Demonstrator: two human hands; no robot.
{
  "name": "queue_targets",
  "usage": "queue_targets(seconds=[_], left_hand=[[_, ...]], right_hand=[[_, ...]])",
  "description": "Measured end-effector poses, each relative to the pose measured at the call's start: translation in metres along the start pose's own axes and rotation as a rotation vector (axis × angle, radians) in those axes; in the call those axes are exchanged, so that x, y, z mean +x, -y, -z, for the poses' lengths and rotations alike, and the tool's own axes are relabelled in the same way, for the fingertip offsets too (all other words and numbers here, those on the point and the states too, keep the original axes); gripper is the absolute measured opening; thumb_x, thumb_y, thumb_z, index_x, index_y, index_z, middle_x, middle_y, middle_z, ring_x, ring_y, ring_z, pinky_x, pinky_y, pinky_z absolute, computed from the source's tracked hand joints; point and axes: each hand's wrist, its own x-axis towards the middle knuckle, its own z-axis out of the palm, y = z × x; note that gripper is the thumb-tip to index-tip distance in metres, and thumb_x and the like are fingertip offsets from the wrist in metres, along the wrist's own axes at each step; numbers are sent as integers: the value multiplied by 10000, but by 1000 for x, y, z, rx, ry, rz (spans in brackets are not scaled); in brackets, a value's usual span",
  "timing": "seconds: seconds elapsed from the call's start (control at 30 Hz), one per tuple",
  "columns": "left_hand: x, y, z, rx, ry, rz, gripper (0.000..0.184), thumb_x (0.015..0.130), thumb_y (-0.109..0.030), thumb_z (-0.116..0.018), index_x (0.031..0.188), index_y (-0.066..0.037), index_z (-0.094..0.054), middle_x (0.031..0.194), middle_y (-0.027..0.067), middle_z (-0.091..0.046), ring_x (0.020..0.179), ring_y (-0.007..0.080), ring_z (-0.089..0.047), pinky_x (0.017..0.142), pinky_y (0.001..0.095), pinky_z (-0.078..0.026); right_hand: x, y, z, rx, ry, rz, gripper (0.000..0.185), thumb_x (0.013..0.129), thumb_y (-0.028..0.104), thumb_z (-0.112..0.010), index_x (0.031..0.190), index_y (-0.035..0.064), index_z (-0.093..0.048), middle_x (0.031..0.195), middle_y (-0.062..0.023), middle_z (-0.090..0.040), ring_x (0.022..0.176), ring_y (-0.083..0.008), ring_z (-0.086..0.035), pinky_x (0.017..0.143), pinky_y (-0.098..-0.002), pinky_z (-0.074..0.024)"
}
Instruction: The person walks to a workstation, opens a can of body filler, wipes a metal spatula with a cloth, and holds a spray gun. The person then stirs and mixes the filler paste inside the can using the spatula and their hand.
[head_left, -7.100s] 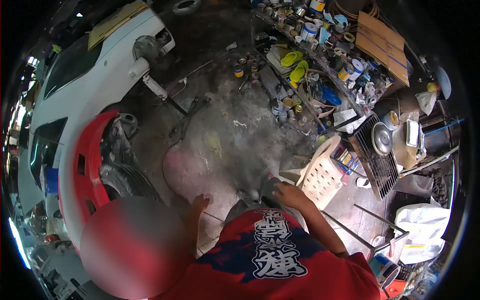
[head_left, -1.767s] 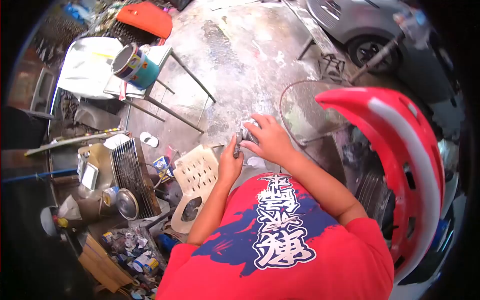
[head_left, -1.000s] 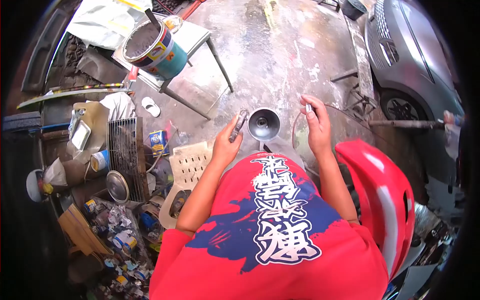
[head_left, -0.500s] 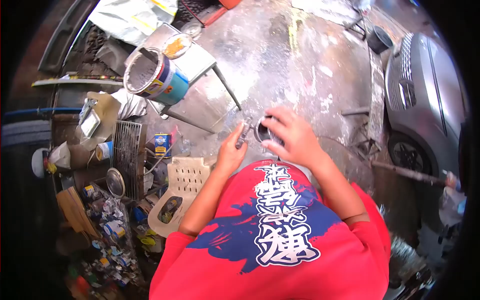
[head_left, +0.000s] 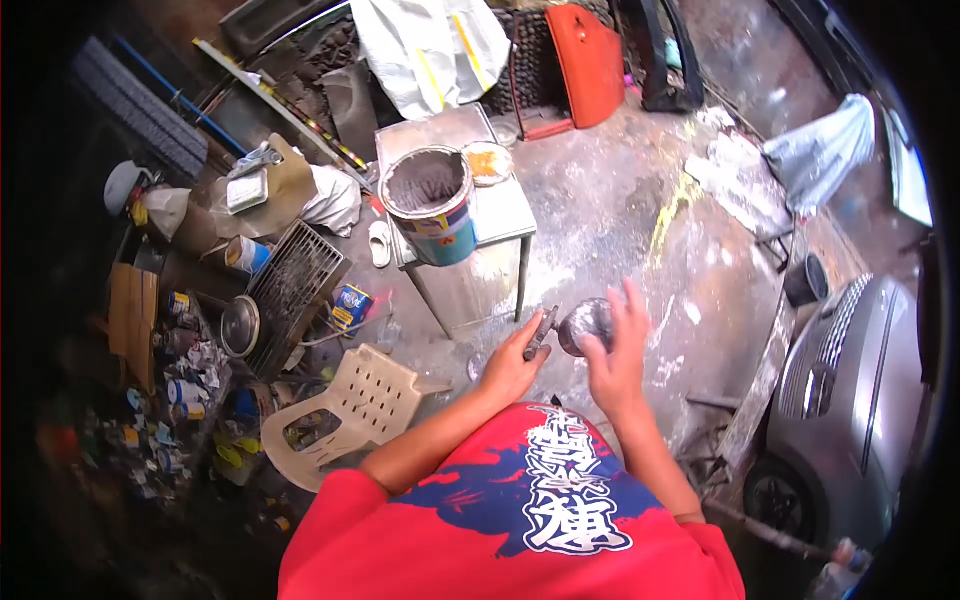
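My left hand (head_left: pixel 512 372) is closed around the grip of a metal tool that looks like a paint spray gun (head_left: pixel 541 334). A round, dark grey cup (head_left: pixel 584 327) sits at its right side, apparently joined to it. Beside that cup, my right hand (head_left: pixel 622 350) is raised with its fingers spread and slightly blurred. Its thumb is close to the rim; whether it touches I cannot tell. Beyond both hands, a large paint bucket (head_left: pixel 445 238) with a crusted grey inside stands on a small white table (head_left: pixel 500 212), along with a lid smeared with orange (head_left: pixel 489 163).
A beige plastic chair (head_left: pixel 368 400) stands at the left, near a blue and yellow can (head_left: pixel 350 307) and a metal grille (head_left: pixel 300 285). Cluttered cans fill the lower left. A silver car's front (head_left: pixel 850 390) borders the right. An orange-red panel (head_left: pixel 583 65) leans at the back.
The view has tilted up and turned, showing more of the back. My right hand has moved from over the cup to its right side, with fingers pointing up. My left hand keeps its hold.
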Motion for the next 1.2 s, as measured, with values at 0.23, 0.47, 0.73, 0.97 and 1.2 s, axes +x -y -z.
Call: queue_targets(seconds=[0.23, 0.47, 0.73, 0.97, 1.2], left_hand=[[47, -52, -22, -511, -142, 11, 711, 997, -230, -647, 1589, -86, -281, 1452, 262, -521, 1243, 274, -598, 1024, 339, -455], [73, -92, -34, -303, 63, -223, 893, 1009, -281, -616, 1617, -25, -13, 1597, 297, -271, 1492, 411, -293, 1222, 427, -231], [142, -50, 40, -119, 513, -325, 670, 1002, -327, -579, 1542, -12, -337, 1535, 241, -422, 1419, 377, -419, 1177, 433, -335], [144, 114, 66, 34, 338, 233, 495, 1008, -319, -484, 1373, 9, -549, 1350, 253, -598, 1266, 398, -561, 1084, 440, -426], [85, 228, 69, 110, 90, 565, 509, 965, -355, -527, 1334, -9, -585, 1274, 268, -635, 1200, 421, -600, 1019, 475, -469]], right_hand=[[-20, -18, -14, 786, 292, -588, 847, 852, -1, -587, 1584, -36, -161, 1618, -196, -241, 1419, -325, -406, 1102, -446, -427], [35, -29, -17, 357, 220, -401, 769, 861, 40, -624, 1541, -59, -277, 1469, -217, -437, 1294, -259, -505, 1009, -360, -472], [130, -57, 18, 468, 219, -678, 425, 838, 28, -568, 1255, -46, -597, 1023, -116, -733, 522, -97, -524, 462, -255, -437], [254, 12, 50, 493, 417, -427, 445, 921, 153, -671, 1303, -52, -570, 1100, -176, -698, 609, -68, -533, 476, -219, -409], [360, 76, -4, 264, 888, -165, 514, 849, 90, -718, 1334, -6, -579, 969, -49, -713, 738, -119, -616, 652, -297, -513]])
